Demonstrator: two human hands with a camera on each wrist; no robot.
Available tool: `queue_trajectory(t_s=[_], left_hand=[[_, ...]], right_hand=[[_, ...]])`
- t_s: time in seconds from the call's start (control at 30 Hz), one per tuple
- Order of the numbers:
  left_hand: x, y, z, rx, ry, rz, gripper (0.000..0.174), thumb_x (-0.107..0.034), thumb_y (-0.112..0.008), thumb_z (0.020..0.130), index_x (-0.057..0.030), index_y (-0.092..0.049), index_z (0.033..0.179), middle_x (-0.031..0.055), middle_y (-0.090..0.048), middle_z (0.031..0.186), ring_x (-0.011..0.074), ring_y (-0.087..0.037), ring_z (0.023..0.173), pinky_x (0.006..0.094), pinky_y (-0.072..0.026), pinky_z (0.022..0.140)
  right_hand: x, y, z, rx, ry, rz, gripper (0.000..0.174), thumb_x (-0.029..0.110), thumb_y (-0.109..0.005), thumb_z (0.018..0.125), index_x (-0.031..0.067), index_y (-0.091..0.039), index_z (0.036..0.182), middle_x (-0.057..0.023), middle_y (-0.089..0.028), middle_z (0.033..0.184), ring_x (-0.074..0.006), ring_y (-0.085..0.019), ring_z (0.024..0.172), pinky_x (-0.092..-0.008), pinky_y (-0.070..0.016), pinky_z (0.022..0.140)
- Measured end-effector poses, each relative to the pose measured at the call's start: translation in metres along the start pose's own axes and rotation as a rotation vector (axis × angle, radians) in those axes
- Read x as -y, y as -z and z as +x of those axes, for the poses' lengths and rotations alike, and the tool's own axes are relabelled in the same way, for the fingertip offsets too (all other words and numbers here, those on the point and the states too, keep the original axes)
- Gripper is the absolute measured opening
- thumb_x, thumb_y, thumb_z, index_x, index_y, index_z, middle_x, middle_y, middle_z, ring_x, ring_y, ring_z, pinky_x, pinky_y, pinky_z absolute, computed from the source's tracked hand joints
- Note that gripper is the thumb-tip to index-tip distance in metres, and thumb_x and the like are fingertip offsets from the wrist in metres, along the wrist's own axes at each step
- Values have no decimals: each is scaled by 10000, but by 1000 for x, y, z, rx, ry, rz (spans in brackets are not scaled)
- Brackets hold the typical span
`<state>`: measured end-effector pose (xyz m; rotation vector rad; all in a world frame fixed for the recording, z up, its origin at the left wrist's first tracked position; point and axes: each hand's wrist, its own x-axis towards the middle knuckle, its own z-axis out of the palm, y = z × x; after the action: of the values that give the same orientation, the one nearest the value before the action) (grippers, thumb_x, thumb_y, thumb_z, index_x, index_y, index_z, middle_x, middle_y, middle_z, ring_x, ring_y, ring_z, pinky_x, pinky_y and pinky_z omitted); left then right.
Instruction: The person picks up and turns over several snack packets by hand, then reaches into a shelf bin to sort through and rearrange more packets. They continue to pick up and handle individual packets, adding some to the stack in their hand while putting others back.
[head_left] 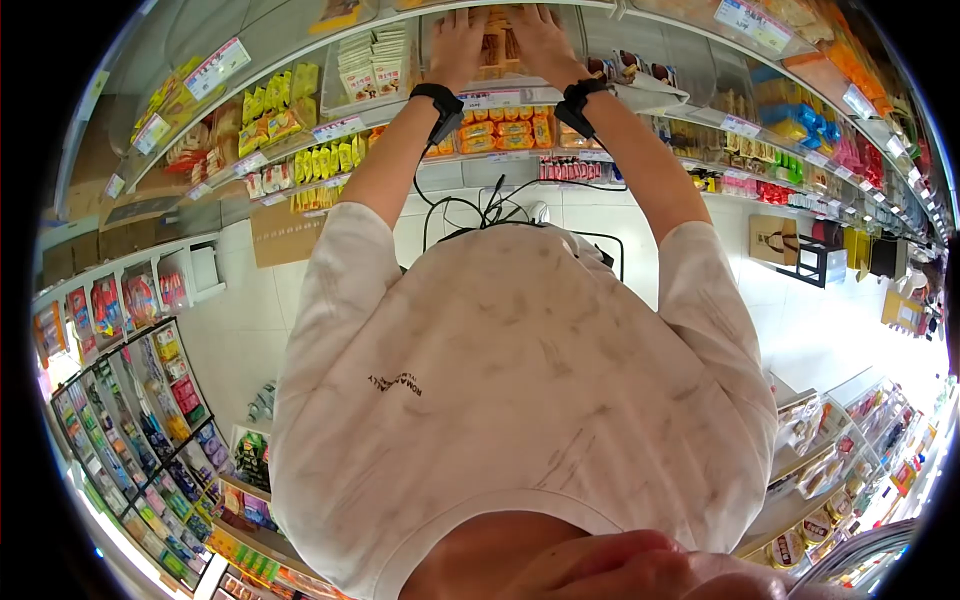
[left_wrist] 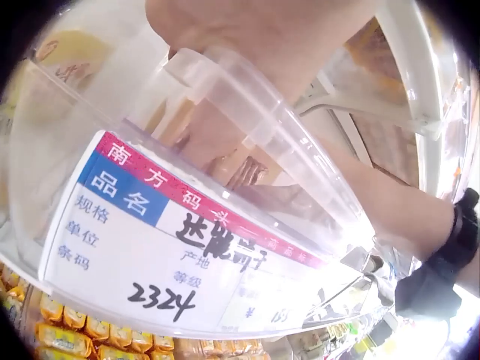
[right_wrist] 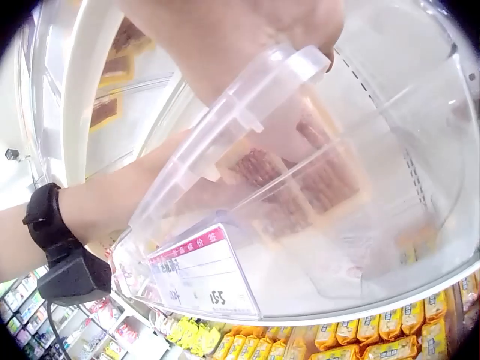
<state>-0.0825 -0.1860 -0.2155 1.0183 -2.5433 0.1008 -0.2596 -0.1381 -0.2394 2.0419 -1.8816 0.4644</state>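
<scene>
Both hands reach side by side into a clear plastic bin of packaged brown snack sticks. My left hand lies at the left side of the packs, its fingers pointing toward the back. At their right side, my right hand has its fingers extended. In the right wrist view, snack packs show through the bin's front wall beneath that hand. The left wrist view shows one wrist above the bin's rim, with the fingertips hidden. A handwritten price label is fixed to the bin's front.
White sachets fill the bin to the left, and dark-wrapped snacks lie to the right. Orange packs line the shelf below. Cables hang before the body. Behind stand stocked racks and a cardboard box.
</scene>
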Motion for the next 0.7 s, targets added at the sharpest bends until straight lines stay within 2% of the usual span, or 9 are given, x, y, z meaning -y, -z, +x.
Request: queue_trajectory(t_s=[0.03, 0.13, 0.23, 0.3, 0.33, 0.4, 0.5, 0.6, 0.7], left_hand=[[-1, 3, 1, 24, 0, -5, 625, -63, -539, 884, 0, -409, 1492, 255, -360, 1531, 425, -389, 1381, 527, -311, 1158], [1, 0, 1, -170, -95, -1, 581, -66, -619, 845, -8, -511, 1413, 254, -550, 1354, 444, -540, 1226, 505, -438, 1036], [6, -18, 6, -8, -28, 140, 594, -140, -785, 842, -39, -544, 1375, 180, -507, 1397, 374, -507, 1273, 520, -435, 1049], [9, -29, 7, -29, -69, 284, 606, -146, -791, 834, -42, -537, 1374, 168, -518, 1376, 349, -514, 1272, 511, -430, 1059], [11, -34, 7, -38, -90, 355, 611, -149, -793, 831, -44, -534, 1374, 163, -524, 1366, 337, -517, 1271, 507, -428, 1064], [15, -39, 9, -43, -98, 287, 614, -149, -792, 830, -52, -523, 1374, 156, -521, 1358, 330, -514, 1277, 500, -416, 1079], [18, -41, 9, -53, -103, 230, 612, -144, -787, 834, -64, -509, 1373, 148, -511, 1360, 330, -507, 1286, 497, -398, 1098], [19, -43, 8, -66, -97, 179, 674, -172, -810, 815, -89, -489, 1402, 139, -500, 1383, 347, -496, 1301, 518, -412, 1079], [18, -43, 8, -87, -94, 140, 715, -168, -822, 797, -99, -480, 1421, 145, -497, 1391, 362, -490, 1305, 529, -420, 1064]], right_hand=[[0, 2, -1, 23, 0, 38, 796, 117, -717, 780, 15, -377, 1492, -261, -384, 1504, -434, -364, 1395, -480, -348, 1155], [2, 14, 1, 115, 29, 72, 723, 144, -677, 816, 36, -412, 1480, -235, -384, 1520, -436, -347, 1409, -504, -327, 1165], [4, 14, 5, 198, 64, -2, 663, 190, -658, 838, 39, -454, 1451, -204, -370, 1547, -436, -321, 1428, -538, -290, 1179], [6, 5, 4, 172, 27, 20, 640, 223, -658, 844, 33, -478, 1428, -181, -344, 1575, -435, -289, 1448, -557, -257, 1191], [6, 6, 3, 135, 48, -17, 592, 229, -655, 860, 23, -507, 1395, -190, -393, 1540, -424, -336, 1423, -545, -290, 1174], [5, 9, 0, 59, 92, -95, 504, 241, -650, 892, 2, -566, 1328, -207, -491, 1470, -402, -430, 1375, -520, -356, 1138], [1, 4, -3, -9, 101, -35, 707, 179, -736, 849, 188, -442, 1492, -144, -473, 1461, -368, -445, 1360, -530, -353, 1152], [-1, -2, -1, 8, 95, -57, 683, 263, -724, 874, 227, -446, 1497, -123, -467, 1469, -340, -441, 1367, -524, -341, 1162], [-2, -3, -1, 25, 86, -49, 693, 255, -727, 869, 212, -446, 1501, -116, -470, 1468, -328, -435, 1375, -520, -327, 1175]])
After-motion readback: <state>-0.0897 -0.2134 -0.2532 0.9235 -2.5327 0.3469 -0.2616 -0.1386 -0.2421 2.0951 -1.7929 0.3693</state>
